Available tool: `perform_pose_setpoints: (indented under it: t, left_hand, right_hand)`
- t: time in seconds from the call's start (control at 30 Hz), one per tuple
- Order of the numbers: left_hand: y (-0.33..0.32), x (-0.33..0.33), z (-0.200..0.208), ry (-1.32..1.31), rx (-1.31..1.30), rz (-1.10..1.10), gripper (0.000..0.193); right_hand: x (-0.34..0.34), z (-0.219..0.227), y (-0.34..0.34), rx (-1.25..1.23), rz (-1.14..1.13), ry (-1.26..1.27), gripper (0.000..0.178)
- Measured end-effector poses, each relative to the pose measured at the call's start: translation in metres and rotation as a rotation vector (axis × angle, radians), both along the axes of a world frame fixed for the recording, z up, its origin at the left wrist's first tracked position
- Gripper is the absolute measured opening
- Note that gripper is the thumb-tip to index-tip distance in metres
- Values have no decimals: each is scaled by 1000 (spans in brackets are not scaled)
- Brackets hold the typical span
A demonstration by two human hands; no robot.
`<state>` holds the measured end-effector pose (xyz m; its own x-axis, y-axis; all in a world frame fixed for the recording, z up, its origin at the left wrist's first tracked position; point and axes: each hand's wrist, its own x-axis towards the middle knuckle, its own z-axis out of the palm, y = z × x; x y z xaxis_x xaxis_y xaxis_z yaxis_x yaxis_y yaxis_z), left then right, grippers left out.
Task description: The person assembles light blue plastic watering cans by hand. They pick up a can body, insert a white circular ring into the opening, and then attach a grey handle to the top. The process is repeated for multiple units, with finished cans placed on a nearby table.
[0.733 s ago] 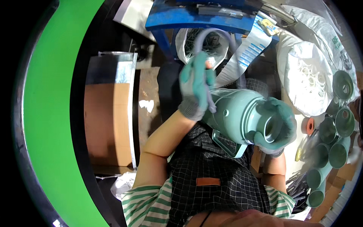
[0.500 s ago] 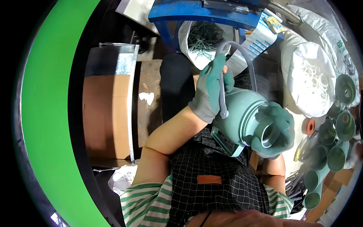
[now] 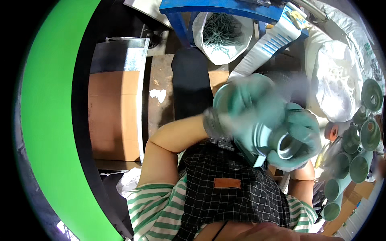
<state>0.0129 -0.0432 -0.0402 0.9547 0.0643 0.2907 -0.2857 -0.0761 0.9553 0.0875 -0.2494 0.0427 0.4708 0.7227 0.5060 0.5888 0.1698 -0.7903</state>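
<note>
A green plastic jug [image 3: 261,138] lies tilted above my apron, its mouth toward the right. My right hand [image 3: 303,134], in a green-coated glove, is wrapped round a green cup-shaped lid [image 3: 286,145] with a pale-rimmed hole, at the jug's mouth. Whether the lid touches the neck is unclear. My left hand [image 3: 243,100], in the same kind of glove with a grey cuff, is smeared by motion over the jug's body. Its fingers cannot be made out. The jug's carrying handle shows only as a faint grey blur to the right of that hand.
At the right, several green cup-shaped parts [image 3: 358,166] stand beside a bag of white rings [image 3: 335,86] and an orange roll [image 3: 331,131]. A bag of thin green strips [image 3: 221,36] sits under a blue stand [image 3: 225,12]. A cardboard box [image 3: 114,108] and green belt [image 3: 48,120] are left.
My left hand has come off the raised grey handle and swept rightward over the jug's body. My right hand and the lid have shifted slightly right.
</note>
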Motion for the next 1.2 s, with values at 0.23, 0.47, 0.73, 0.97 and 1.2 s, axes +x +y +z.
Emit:
perform_pose_setpoints:
  t: [0.23,0.47,0.73,0.97,1.2]
  left_hand:
    - [44,-5,-4,62,-1089,-110,38]
    - [41,-35,-17,-41,-100,791,40]
    - [-4,-82,11,-329,529,284,79]
    - [15,-83,16,-314,545,101,54]
    - [11,-82,42,293,88,27,51]
  right_hand:
    - [16,-55,19,459,-470,789,45]
    - [29,-82,58,465,61,1416,59]
    - [34,-85,65,373,77,1385,54]
    - [22,-38,57,320,-17,1019,53]
    - [21,-57,49,401,58,127,58]
